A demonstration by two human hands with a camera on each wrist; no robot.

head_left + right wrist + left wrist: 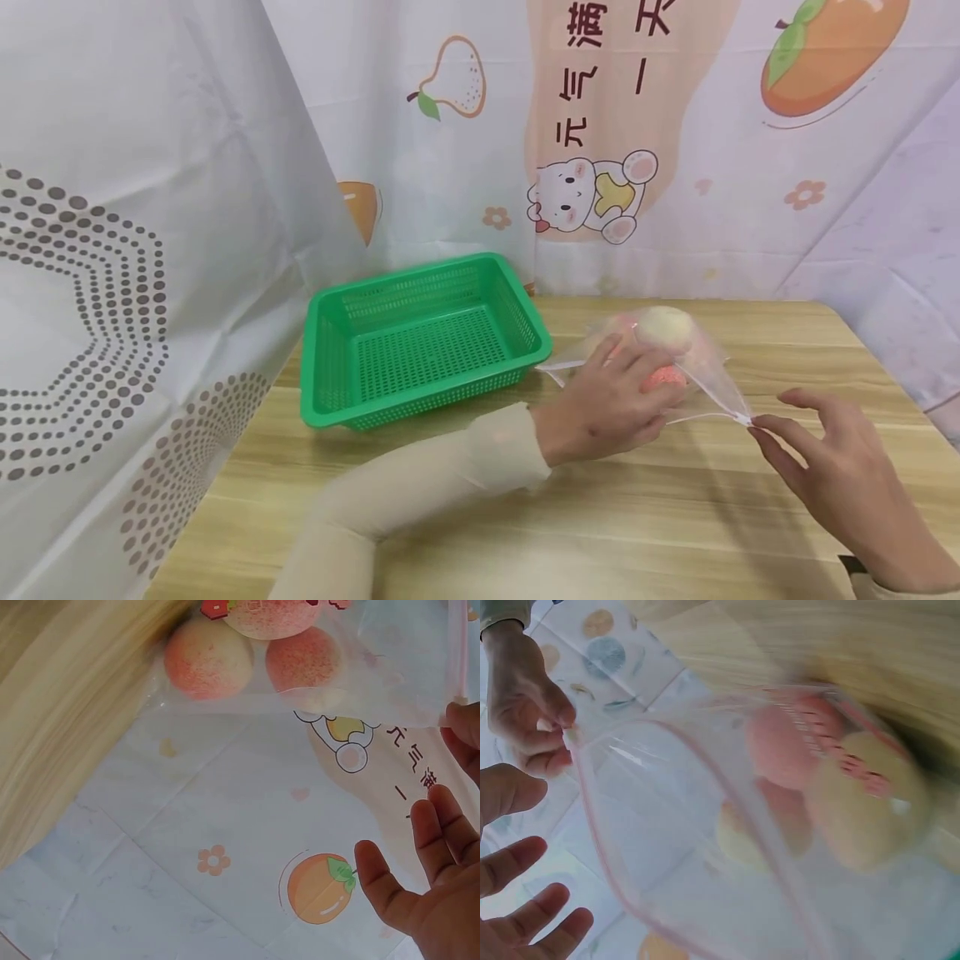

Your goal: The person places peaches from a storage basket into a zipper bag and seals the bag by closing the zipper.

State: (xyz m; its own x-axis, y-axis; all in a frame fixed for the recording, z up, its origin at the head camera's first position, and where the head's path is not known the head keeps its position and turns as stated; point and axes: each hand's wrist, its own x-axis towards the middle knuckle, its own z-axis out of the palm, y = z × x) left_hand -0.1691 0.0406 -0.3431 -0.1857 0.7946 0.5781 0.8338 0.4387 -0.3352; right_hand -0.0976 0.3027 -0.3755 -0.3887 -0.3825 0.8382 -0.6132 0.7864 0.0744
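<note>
A clear zip bag lies on the wooden table, holding several peaches, cream and pink. My left hand rests flat on top of the bag, its fingers straight and spread. My right hand pinches the bag's near right corner at the zip strip between thumb and forefinger, with the other fingers stretched out. In the left wrist view, the bag fills the frame and the right hand grips its corner. Seen from the right wrist, the peaches sit in the bag above my right hand.
A green plastic basket with nothing in it stands at the table's back left, close to the bag. Printed curtains hang along the left side and behind the table. Bare wood stretches in front of the hands.
</note>
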